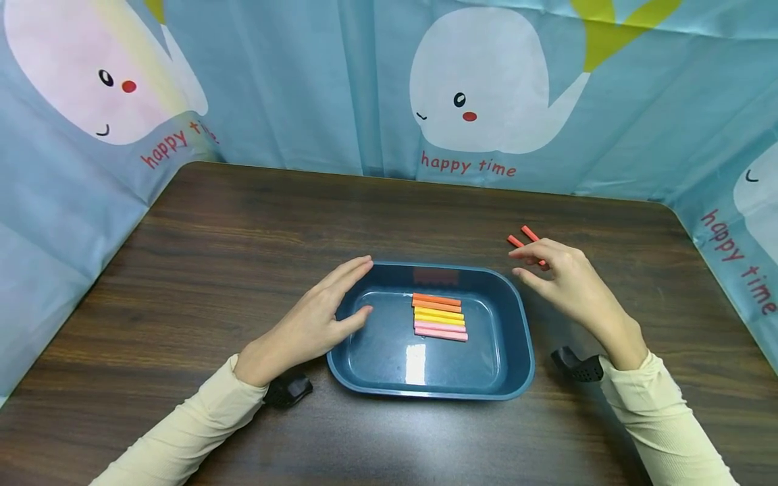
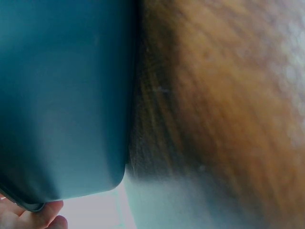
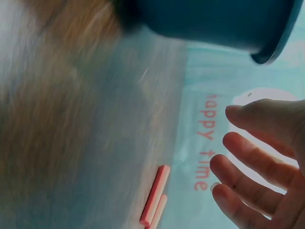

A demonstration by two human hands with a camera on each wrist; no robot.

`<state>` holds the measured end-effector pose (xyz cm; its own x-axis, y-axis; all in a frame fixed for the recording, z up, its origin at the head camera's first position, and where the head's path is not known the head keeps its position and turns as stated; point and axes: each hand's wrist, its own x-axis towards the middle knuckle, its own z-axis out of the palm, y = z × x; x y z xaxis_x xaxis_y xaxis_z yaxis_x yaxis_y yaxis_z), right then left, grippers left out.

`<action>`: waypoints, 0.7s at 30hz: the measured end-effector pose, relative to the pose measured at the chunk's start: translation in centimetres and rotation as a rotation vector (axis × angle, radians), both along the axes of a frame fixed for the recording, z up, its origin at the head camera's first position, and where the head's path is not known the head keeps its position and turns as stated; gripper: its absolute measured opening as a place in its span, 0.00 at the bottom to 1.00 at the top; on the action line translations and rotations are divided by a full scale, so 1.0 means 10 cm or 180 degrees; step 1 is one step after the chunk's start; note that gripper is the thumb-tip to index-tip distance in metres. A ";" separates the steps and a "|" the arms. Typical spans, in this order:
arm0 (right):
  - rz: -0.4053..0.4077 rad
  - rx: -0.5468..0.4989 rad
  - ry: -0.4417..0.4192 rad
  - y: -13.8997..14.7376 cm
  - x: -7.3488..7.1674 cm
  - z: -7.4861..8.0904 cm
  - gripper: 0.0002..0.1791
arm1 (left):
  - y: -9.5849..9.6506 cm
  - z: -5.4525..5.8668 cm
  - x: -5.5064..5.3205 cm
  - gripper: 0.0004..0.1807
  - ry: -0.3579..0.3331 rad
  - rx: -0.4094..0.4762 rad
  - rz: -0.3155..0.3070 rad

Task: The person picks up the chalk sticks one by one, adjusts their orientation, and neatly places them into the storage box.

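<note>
At the left end of a blue tray, my left hand has its fingers straight and its thumb spread over the rim. In the left wrist view its fingertips show by the tray's corner. My right hand hovers beyond the tray's right end, fingers loosely bent and thumb apart, with nothing between them. Two short red sticks lie on the table by its fingertips, partly hidden by the hand. The right wrist view shows a red stick below the fingers. Inside the tray, orange, yellow and pink sticks lie side by side.
The dark wood table bears the tray near its middle. A light blue curtain with whale prints hangs behind and at the sides. Black wrist devices are worn on both wrists, under cream sleeves.
</note>
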<state>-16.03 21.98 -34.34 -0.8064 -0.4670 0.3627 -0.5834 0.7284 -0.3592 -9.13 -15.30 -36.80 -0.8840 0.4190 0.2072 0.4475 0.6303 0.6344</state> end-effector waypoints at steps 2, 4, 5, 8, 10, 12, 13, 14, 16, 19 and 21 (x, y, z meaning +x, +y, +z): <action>-0.0011 0.0014 -0.0060 0.01 -0.04 -0.02 0.15 | 0.00 0.00 0.00 0.36 -0.0006 0.0004 0.0000; -0.0037 0.0043 -0.0110 0.03 -0.08 -0.03 0.15 | 0.00 0.00 0.00 0.36 -0.0008 0.0010 -0.0004; -0.0055 0.0057 -0.0132 0.04 -0.11 -0.03 0.15 | 0.00 0.00 0.00 0.36 -0.0005 0.0013 -0.0005; -0.0112 0.0124 -0.0192 0.06 -0.17 -0.04 0.15 | 0.00 0.00 0.01 0.36 0.0006 0.0017 -0.0004; -0.0146 0.0161 -0.0233 0.07 -0.20 -0.05 0.16 | 0.00 0.00 0.01 0.36 0.0009 0.0018 -0.0004; -0.0171 0.0184 -0.0274 0.08 -0.23 -0.05 0.16 | 0.00 0.00 0.01 0.36 0.0020 0.0017 -0.0004; -0.0180 0.0191 -0.0291 0.09 -0.25 -0.06 0.16 | 0.00 0.00 0.01 0.36 0.0022 0.0019 -0.0003; -0.0191 0.0192 -0.0310 0.10 -0.26 -0.06 0.16 | 0.00 0.00 0.01 0.36 0.0028 0.0020 -0.0001; -0.0203 0.0196 -0.0347 0.11 -0.30 -0.07 0.16 | 0.00 0.00 0.01 0.36 0.0030 0.0027 0.0002; -0.0216 0.0217 -0.0415 0.13 -0.34 -0.08 0.16 | 0.00 0.01 0.01 0.36 0.0033 0.0038 0.0005; -0.0229 0.0235 -0.0486 0.15 -0.38 -0.09 0.16 | 0.00 0.01 0.01 0.36 0.0034 0.0036 0.0007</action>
